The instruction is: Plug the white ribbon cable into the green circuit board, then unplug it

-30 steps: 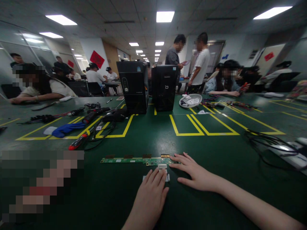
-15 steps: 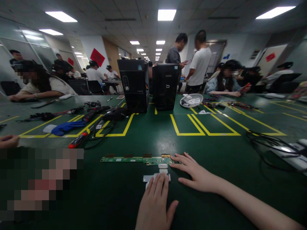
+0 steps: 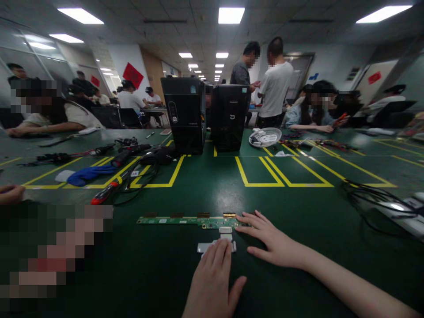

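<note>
A long, narrow green circuit board (image 3: 179,221) with small gold strips along its upper edge lies on the dark green tabletop. My right hand (image 3: 273,240) is spread palm down, its fingertips over the board's right end and hiding that part. A white flat ribbon cable (image 3: 226,237) comes off the near edge of the board and appears folded over itself on the table. My left hand (image 3: 210,276) lies palm down on this cable, fingers stretched forward and close together, thumb out to the right. It covers much of the fold.
Two black computer towers (image 3: 185,117) stand mid-table. A red-and-black screwdriver (image 3: 106,192), a blue cloth item (image 3: 89,174) and cables lie left. A white basket (image 3: 265,138) stands behind; black cables (image 3: 367,207) lie right. Another person's hand (image 3: 11,194) rests at the left edge.
The fingers of my left hand have drawn closer together on the ribbon cable, and its wrist has shifted slightly left. My right hand has barely moved. The view has tilted a little.
</note>
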Available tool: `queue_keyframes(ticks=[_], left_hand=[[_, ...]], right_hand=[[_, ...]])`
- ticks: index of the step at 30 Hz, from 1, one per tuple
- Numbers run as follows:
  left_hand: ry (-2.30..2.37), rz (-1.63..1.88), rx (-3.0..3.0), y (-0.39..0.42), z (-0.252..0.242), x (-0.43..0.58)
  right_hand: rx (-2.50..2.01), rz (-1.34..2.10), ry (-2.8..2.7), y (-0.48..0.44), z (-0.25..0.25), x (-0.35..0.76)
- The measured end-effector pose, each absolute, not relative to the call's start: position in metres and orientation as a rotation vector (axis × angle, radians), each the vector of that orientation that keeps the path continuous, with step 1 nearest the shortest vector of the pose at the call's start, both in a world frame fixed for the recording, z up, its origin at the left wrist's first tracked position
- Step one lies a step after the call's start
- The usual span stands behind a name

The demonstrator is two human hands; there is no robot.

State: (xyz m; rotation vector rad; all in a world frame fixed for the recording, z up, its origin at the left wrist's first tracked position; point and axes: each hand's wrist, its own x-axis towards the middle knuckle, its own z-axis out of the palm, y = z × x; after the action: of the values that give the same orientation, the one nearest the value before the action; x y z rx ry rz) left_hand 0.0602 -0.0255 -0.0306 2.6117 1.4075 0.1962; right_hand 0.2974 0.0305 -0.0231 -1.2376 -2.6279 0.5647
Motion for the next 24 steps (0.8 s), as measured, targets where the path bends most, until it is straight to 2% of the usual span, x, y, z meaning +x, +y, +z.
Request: queue_keyframes(ticks=[24], left_hand=[[1.397, 0.203, 2.696, -0.0258, -0.0371, 0.0626]], right_hand=[[-1.263, 0.582, -2.635, 0.0292, -0.0187, 0.2959]])
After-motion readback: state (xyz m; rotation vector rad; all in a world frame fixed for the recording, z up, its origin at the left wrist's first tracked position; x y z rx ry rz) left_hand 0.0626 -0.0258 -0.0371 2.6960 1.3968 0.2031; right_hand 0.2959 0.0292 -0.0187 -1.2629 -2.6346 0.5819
